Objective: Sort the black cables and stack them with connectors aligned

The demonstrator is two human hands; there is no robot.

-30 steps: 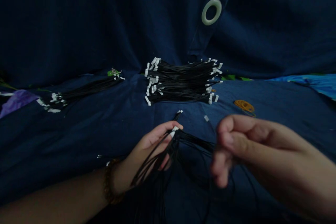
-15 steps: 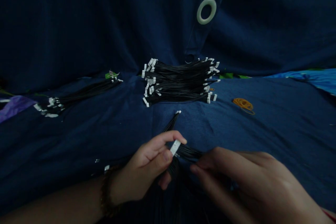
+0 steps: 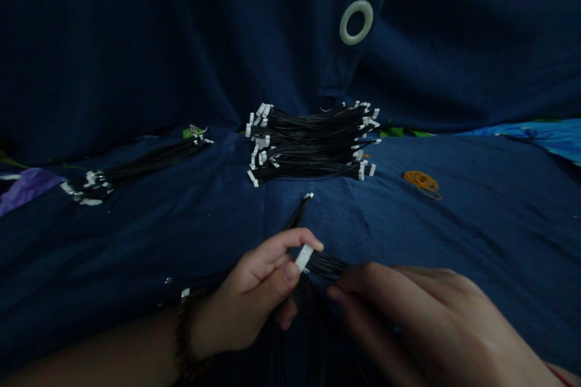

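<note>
Between thumb and forefinger, my left hand (image 3: 254, 290) pinches a white connector (image 3: 304, 257) on a black wire harness. Black wires (image 3: 327, 264) run from that connector toward my right hand (image 3: 408, 308), whose fingers are closed around them; the fingertips are partly hidden. More black wires pass behind and below my left hand, and a tip with small white ends (image 3: 308, 196) pokes out above it. Just beyond lies a thick stack of black wire harnesses (image 3: 313, 142) with white connectors at both ends.
At the left lies another bundle of black wires (image 3: 149, 160) with white connectors. Orange rubber bands (image 3: 421, 181) rest at the right. Dark blue cloth (image 3: 476, 242) covers the surface and hangs behind, with a pale ring (image 3: 356, 22) on it. A few small white connectors (image 3: 185, 292) lie near my left wrist.
Both hands stay almost in place, with the connector still pinched in my left hand. My right hand has shifted very slightly left. The whole view has moved a few pixels.
</note>
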